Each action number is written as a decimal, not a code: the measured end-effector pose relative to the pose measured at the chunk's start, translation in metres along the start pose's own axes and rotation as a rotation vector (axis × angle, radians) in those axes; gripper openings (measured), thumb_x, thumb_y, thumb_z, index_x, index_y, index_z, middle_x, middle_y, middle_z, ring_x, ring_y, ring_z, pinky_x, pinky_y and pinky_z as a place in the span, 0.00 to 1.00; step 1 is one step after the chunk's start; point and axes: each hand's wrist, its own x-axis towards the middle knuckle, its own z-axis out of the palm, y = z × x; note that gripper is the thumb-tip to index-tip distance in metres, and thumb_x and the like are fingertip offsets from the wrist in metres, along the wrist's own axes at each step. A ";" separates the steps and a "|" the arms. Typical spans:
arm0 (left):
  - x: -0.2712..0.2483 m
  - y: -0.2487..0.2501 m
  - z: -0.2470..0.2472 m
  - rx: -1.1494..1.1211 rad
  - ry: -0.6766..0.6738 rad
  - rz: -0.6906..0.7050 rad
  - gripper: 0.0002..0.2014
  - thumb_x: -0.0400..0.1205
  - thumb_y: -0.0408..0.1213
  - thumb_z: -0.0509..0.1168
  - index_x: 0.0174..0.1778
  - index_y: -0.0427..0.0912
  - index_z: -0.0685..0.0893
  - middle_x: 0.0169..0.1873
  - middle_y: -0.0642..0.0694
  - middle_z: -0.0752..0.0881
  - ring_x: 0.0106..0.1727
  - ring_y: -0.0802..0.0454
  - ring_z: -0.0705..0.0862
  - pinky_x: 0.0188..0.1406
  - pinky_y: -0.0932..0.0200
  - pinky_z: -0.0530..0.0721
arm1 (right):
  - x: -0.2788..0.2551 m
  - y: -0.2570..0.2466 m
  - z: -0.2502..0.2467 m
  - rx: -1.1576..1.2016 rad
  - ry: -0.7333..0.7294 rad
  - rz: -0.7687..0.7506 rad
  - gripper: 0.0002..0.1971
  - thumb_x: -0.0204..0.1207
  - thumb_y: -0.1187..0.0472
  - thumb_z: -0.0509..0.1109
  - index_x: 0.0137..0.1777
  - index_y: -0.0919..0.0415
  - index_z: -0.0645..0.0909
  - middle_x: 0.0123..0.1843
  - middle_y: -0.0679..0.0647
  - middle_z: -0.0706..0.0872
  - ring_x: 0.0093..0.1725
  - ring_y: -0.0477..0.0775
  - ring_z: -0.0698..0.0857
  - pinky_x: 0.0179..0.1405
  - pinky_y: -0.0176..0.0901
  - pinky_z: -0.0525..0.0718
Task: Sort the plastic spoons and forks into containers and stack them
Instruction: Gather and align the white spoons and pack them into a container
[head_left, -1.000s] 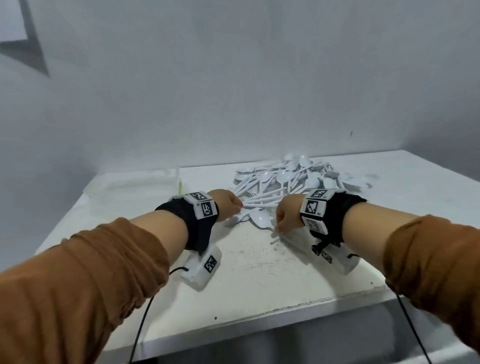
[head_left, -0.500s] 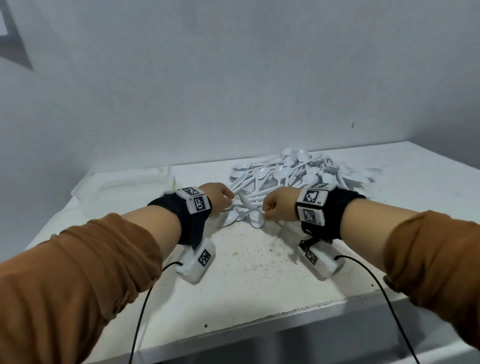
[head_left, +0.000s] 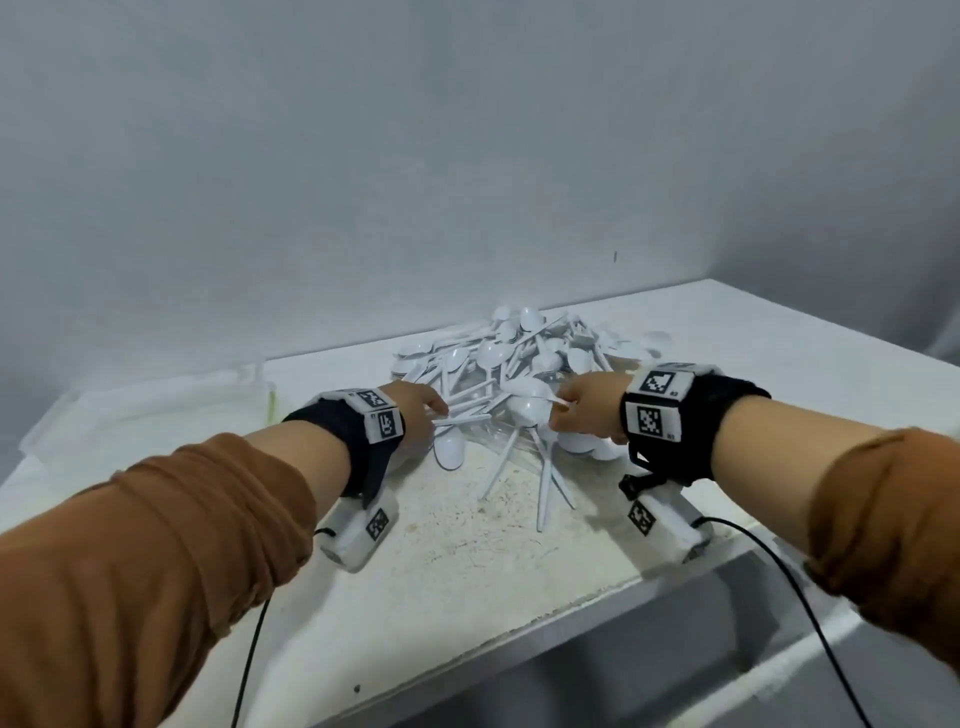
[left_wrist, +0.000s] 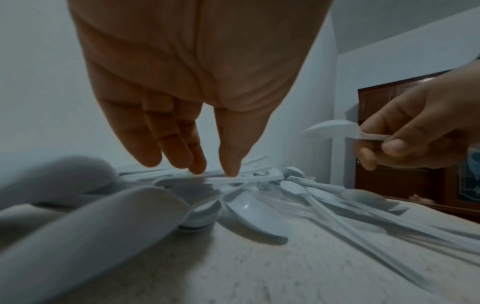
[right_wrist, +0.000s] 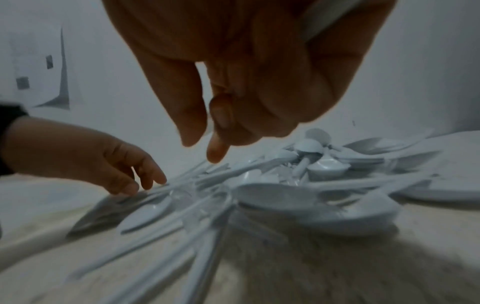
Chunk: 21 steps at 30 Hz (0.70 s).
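A pile of white plastic spoons and forks (head_left: 519, 358) lies on the white table (head_left: 467, 561) against the back wall. My right hand (head_left: 558, 410) is at the pile's near right side and pinches the handle of a white spoon (left_wrist: 330, 128), held a little above the heap. My left hand (head_left: 434, 413) is at the pile's near left side. Its fingers (left_wrist: 197, 164) point down almost straight and touch the loose handles (left_wrist: 233, 181). Whether they hold one cannot be told. The left hand (right_wrist: 130, 170) also shows in the right wrist view, resting on the handles.
A pale translucent container (head_left: 156, 405) lies flat at the table's back left. Several spoons and handles (head_left: 545, 483) stick out of the pile toward me. Something of clear plastic (right_wrist: 182, 195) lies under the near cutlery. The table's front edge (head_left: 519, 639) is close below my wrists.
Both hands have moved forward to the pile and further apart. The right hand has lifted a spoon by its handle. The left hand's fingers have come down onto the handles.
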 end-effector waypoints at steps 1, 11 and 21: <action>0.001 0.001 0.002 0.012 0.003 -0.002 0.17 0.80 0.36 0.62 0.64 0.56 0.79 0.62 0.49 0.81 0.59 0.49 0.82 0.55 0.63 0.78 | 0.000 0.002 0.005 0.006 -0.021 -0.007 0.08 0.80 0.54 0.63 0.53 0.56 0.78 0.36 0.48 0.76 0.28 0.42 0.70 0.13 0.25 0.68; 0.014 0.002 0.008 0.140 0.016 0.049 0.14 0.82 0.32 0.60 0.61 0.48 0.81 0.63 0.47 0.80 0.61 0.48 0.81 0.53 0.61 0.77 | 0.025 0.005 0.034 0.086 -0.126 -0.049 0.13 0.72 0.56 0.75 0.56 0.56 0.88 0.54 0.53 0.89 0.46 0.45 0.81 0.49 0.35 0.77; -0.001 -0.004 -0.001 -0.034 0.165 0.096 0.04 0.83 0.35 0.57 0.49 0.49 0.72 0.47 0.48 0.80 0.43 0.49 0.78 0.31 0.65 0.68 | 0.021 0.000 0.034 -0.026 -0.065 0.010 0.12 0.71 0.55 0.74 0.49 0.62 0.87 0.33 0.51 0.81 0.40 0.50 0.79 0.33 0.36 0.74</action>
